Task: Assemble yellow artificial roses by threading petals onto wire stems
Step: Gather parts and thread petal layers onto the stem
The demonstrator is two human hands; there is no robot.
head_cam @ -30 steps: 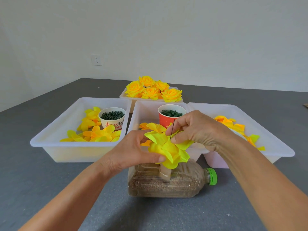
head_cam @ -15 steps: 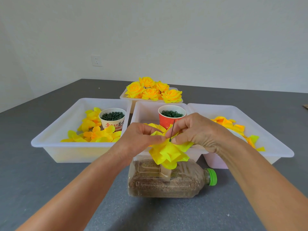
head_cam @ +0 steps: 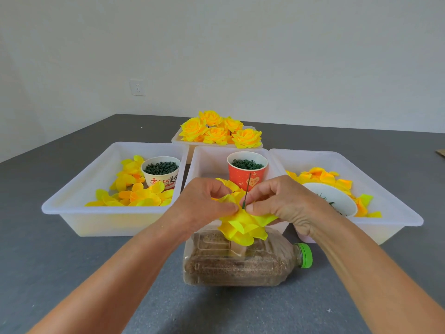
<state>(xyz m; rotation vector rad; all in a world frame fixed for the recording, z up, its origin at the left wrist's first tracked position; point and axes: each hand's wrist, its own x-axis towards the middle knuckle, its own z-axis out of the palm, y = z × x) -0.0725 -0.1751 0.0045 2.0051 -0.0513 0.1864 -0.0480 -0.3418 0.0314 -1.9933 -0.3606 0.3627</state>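
Lowered slightly, both hands (head_cam: 207, 203) (head_cam: 281, 201) pinch crinkled yellow petals (head_cam: 243, 225) around thin wire (head_cam: 247, 191).

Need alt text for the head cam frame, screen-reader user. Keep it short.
Two bare hands, left hand and right hand, pinch yellow petals threaded on a thin green wire stem, above a sand-filled bottle lying on a grey table. Behind sit white trays of loose petals, two cups of green parts, and finished yellow roses.
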